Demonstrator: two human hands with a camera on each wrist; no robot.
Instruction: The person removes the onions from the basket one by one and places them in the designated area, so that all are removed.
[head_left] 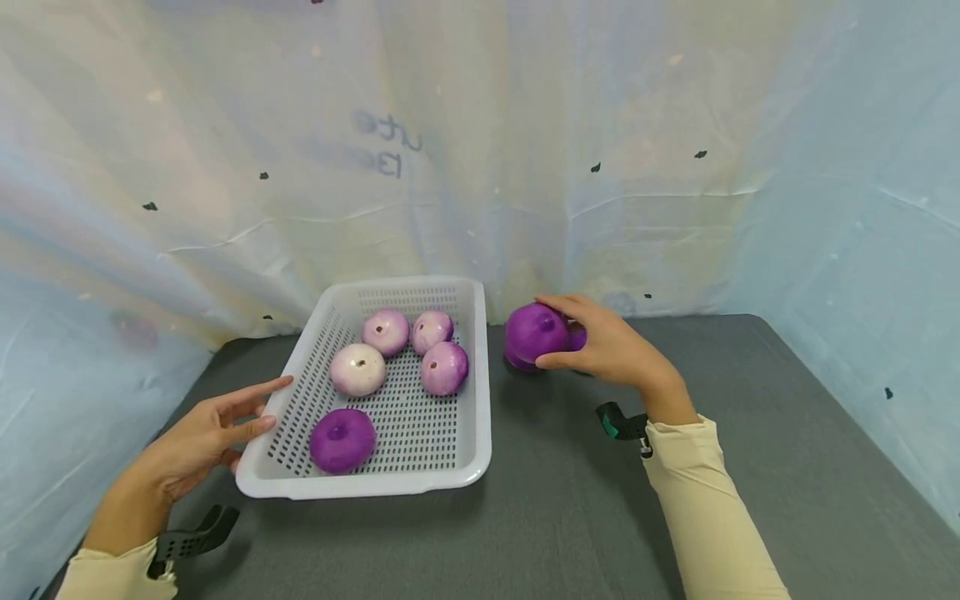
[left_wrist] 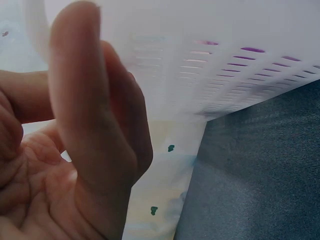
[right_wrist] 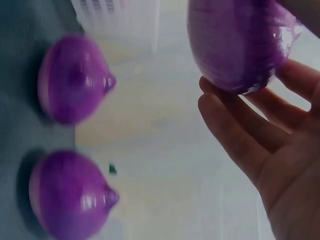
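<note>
My right hand (head_left: 611,346) grips a purple onion (head_left: 537,332) between thumb and fingers, raised above the dark table. The right wrist view shows this held onion (right_wrist: 240,45) at the top, the fingertips against its side. Two more purple onions (right_wrist: 75,80) (right_wrist: 72,195) stand on the table, mostly hidden behind the held one in the head view. At the left, my left hand (head_left: 198,437) touches the rim of a white slotted plastic basket (head_left: 480,417) with its index finger and thumb extended. Its other fingers are partly hidden beneath.
Inside the basket lie several onions: a deep purple one (head_left: 342,440) near the front, and paler ones, such as a whitish one (head_left: 358,370), farther back. A pale plastic sheet (head_left: 480,167) hangs behind the dark table (head_left: 540,517), with bluish sheets at both sides.
</note>
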